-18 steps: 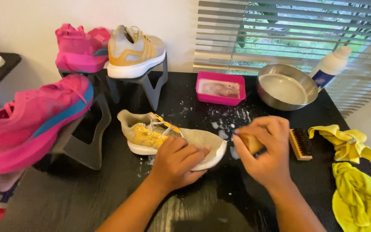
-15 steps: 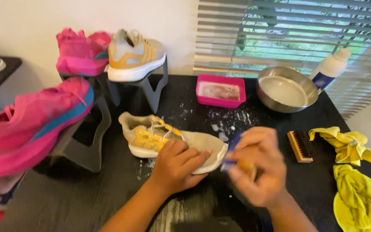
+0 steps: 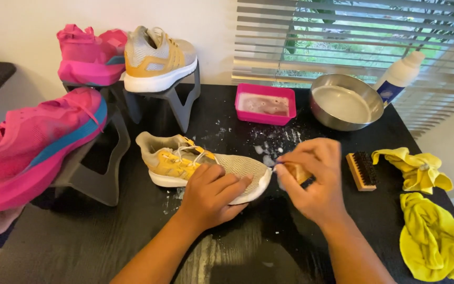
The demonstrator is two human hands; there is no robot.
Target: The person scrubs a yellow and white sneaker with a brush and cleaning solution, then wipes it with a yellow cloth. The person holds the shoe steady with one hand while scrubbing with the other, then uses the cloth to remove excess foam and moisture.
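Mid-scrub, judging by the pose. Left hand (image 3: 211, 192) lying over the toe of the tan and yellow sneaker (image 3: 179, 163), fingers (image 3: 235, 184) curled close together and pinning it flat on the black counter (image 3: 132, 236), near centre. Right hand (image 3: 313, 181) just off the toe tip, fingers clamped on a small brush (image 3: 296, 171). White foam flecks (image 3: 274, 142) on the counter just behind.

Next move likely calls for keeping the sneaker pinned while working the bristles across the toe mesh and sole edge, with the pink tray (image 3: 265, 103) and steel bowl (image 3: 345, 102) behind for a re-wet.

Bristles hidden under the right hand; contact with the toe not clear. Toe top covered by the left hand. Big pink shoe (image 3: 32, 142) cut off at left, yellow cloth (image 3: 432, 236) at bottom right.
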